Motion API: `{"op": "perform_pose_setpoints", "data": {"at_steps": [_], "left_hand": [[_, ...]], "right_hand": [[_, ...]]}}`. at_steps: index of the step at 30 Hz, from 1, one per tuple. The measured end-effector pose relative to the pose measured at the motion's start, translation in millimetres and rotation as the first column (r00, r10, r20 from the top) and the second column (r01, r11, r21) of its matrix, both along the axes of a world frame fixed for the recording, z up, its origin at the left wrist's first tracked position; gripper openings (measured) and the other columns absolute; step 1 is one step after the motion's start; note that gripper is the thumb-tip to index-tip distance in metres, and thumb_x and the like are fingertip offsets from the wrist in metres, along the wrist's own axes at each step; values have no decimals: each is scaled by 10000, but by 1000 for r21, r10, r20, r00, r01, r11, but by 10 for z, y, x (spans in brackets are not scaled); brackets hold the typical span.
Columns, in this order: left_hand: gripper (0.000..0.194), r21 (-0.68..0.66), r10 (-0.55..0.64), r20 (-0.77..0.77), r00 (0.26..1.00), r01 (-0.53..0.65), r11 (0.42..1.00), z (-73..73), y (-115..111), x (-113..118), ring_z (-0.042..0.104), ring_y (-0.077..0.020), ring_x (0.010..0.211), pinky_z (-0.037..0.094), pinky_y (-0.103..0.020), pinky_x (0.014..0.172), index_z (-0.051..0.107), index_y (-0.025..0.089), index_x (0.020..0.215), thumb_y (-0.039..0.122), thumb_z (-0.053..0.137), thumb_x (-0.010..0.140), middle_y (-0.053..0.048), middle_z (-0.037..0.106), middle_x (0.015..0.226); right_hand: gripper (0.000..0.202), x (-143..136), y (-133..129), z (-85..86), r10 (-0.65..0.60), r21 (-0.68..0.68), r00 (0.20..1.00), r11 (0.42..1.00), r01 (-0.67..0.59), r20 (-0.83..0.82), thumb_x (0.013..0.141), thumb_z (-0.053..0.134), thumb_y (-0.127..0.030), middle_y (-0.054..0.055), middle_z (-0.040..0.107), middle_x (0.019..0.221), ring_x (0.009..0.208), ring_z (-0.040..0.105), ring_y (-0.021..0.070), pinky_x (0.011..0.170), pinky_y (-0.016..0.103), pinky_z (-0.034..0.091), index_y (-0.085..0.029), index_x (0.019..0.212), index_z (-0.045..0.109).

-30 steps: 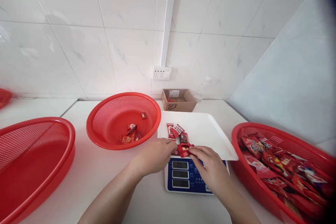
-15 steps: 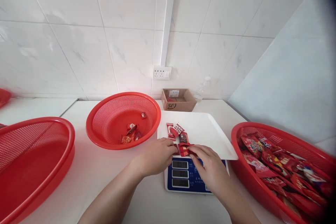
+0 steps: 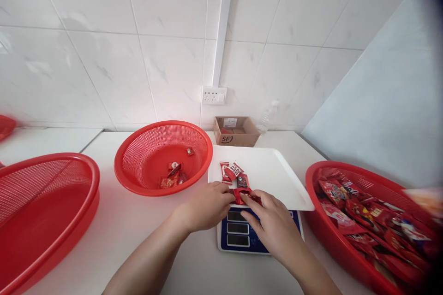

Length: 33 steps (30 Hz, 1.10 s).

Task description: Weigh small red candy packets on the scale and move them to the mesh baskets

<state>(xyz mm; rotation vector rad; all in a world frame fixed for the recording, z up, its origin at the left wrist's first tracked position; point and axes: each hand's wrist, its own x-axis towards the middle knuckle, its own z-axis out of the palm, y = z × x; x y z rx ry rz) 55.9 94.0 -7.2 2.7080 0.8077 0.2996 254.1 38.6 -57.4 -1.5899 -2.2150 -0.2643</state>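
Several small red wrapped packets [image 3: 234,171] lie at the front left of a white tray [image 3: 270,168] on a scale with a blue panel [image 3: 256,238]. At the tray's front edge my left hand [image 3: 211,205] has its fingers curled on the left end of a red packet [image 3: 238,195]. From the right, my right hand [image 3: 272,216] touches the same small group of packets, its thumb apart from its fingers over the scale's panel. My fingers partly hide these packets.
A red basket [image 3: 121,161] with a few packets stands left of the scale, another red basket [image 3: 93,193] further left. At right is a red basket [image 3: 313,193] full of packets. Behind are a cardboard box [image 3: 238,139] and a clear bottle [image 3: 268,117].
My right hand's fingers have shifted slightly left over the packets, and its thumb has moved left. My left hand stays nearly still. Something blurred and pale has appeared over the right basket's far edge.
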Motion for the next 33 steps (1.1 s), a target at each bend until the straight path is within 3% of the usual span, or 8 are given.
{"op": "perform_pose_setpoints", "data": {"at_steps": [4,8,11,14,17,20,25,33], "left_hand": [[209,6,-1,-9,1000,1,1000,3,-4,-3,603,-209,958,471,-320,840,636,179,1008,132,459,907,-72,645,1032],[272,-26,9,10,1000,-9,1000,6,-25,0,574,-229,1034,460,-344,879,573,208,1165,196,534,895,-73,627,1098],[354,-30,27,-8,1000,-28,999,-3,-38,3,556,-257,1057,459,-376,885,549,227,1223,295,594,878,-89,607,1132],[326,-17,27,-1,1000,-27,999,-10,-32,0,555,-254,1050,462,-371,883,569,223,1184,326,601,877,-86,604,1113],[268,28,51,56,997,-53,998,-8,0,-1,557,-242,1050,466,-361,890,582,205,1123,333,583,888,-78,602,1086],[329,96,114,103,988,-124,988,-19,61,31,484,-261,1192,413,-394,990,542,182,1180,345,569,895,-104,569,1188],[473,151,181,-9,984,-177,972,-86,193,154,271,-326,1377,274,-520,1088,483,136,1269,443,507,910,-174,446,1388],[418,104,125,-93,988,-115,988,-121,153,266,290,-349,1371,245,-553,1094,575,149,1173,464,435,937,-147,552,1290]], "right_hand": [[286,-4,17,47,-4,-33,1000,999,4,-3,866,552,-334,96,642,1015,896,621,240,786,408,527,-229,1104,671],[334,51,123,111,-19,-18,999,1000,19,-49,909,474,-345,95,656,981,887,627,233,791,409,524,-227,1177,635],[349,79,241,145,-24,-5,1000,1000,24,-9,903,488,-347,116,633,1101,985,611,262,824,433,512,-246,1208,626],[329,99,327,166,13,-81,1000,997,-13,-2,908,487,-323,108,618,1192,1072,580,272,879,452,492,-244,1186,643],[330,144,353,188,14,-170,998,985,-25,-68,921,460,-320,93,652,1151,1069,586,255,906,451,484,-220,1167,656],[330,202,340,200,7,-219,990,975,-38,-139,911,467,-332,94,660,1144,1055,603,244,912,429,493,-214,1143,672],[341,236,314,172,-3,-213,980,976,-40,-197,890,489,-363,90,670,1130,1041,617,250,892,426,511,-241,1155,665],[408,222,326,130,-87,-232,989,971,58,-116,903,456,-364,115,684,1047,990,621,281,841,451,509,-179,1230,614]]}}
